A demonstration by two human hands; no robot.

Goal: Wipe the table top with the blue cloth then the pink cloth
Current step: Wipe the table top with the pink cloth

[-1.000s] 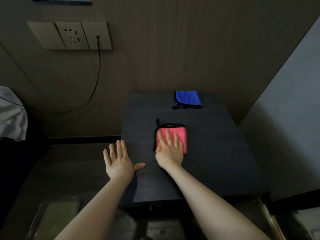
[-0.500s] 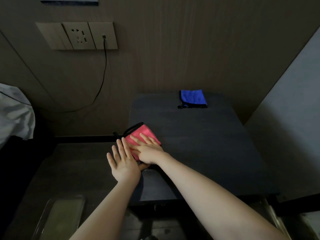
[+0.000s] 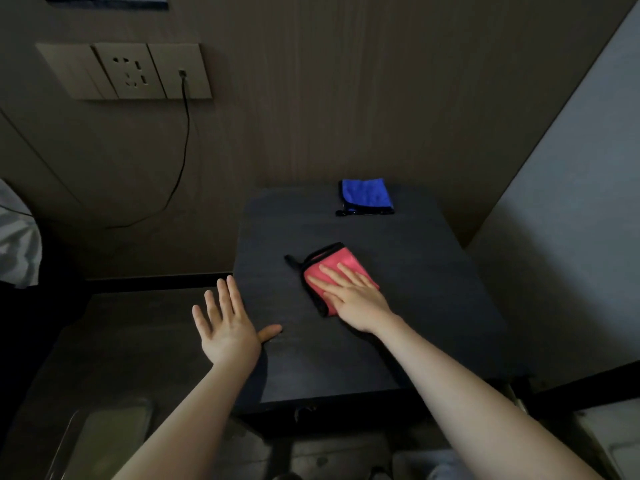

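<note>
A folded pink cloth with black trim lies near the middle of the dark table top. My right hand presses flat on it, fingers straight and spread. At the table's left edge my left hand is open with fingers spread, its thumb resting on the table top and its fingers held out past the edge. A folded blue cloth with black trim lies alone at the far edge of the table, near the wall.
A wood-grain wall stands behind the table, with a socket panel and a black cable hanging from it. A pale wall runs along the right. A white fabric is at the far left. A clear container sits low left.
My right hand has slid the pink cloth from the table's left edge back right toward the middle. My left hand has stayed at the left edge.
</note>
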